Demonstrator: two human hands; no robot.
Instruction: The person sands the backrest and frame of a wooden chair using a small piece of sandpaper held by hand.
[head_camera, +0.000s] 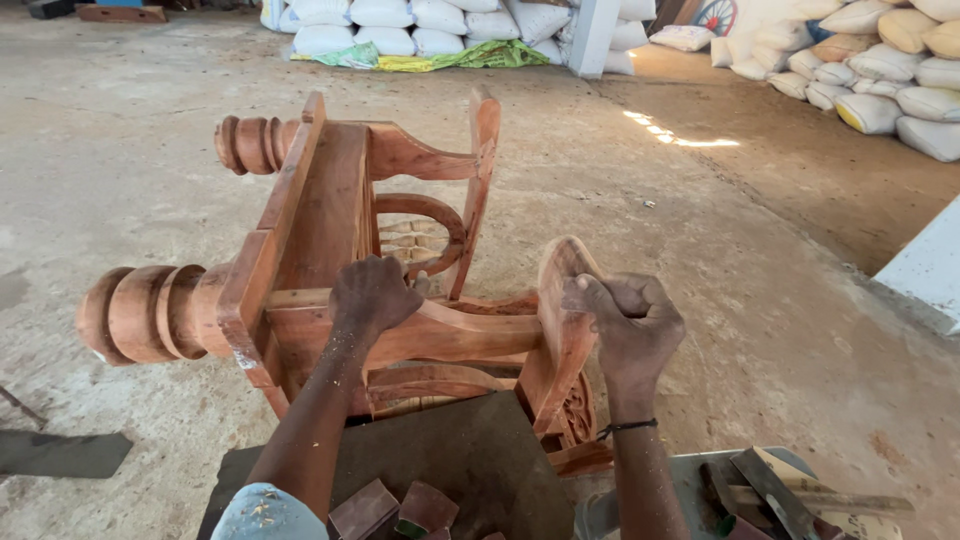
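Note:
A carved reddish wooden chair frame (330, 230) lies on its side, turned legs pointing left. My left hand (372, 295) grips a curved rail in the middle of the frame. My right hand (628, 325) is closed in a fist against the outer face of the carved curved armpiece (560, 330) at the right; I cannot see whether anything is inside the fist. The frame's near end rests by a dark board (470, 470) in front of me.
Small reddish wood blocks (395, 510) lie on the dark board. Metal tools and blades (770, 490) sit on a grey surface at bottom right. Stacked white and tan sacks (880, 70) line the back. Bare concrete floor (150, 120) surrounds the frame.

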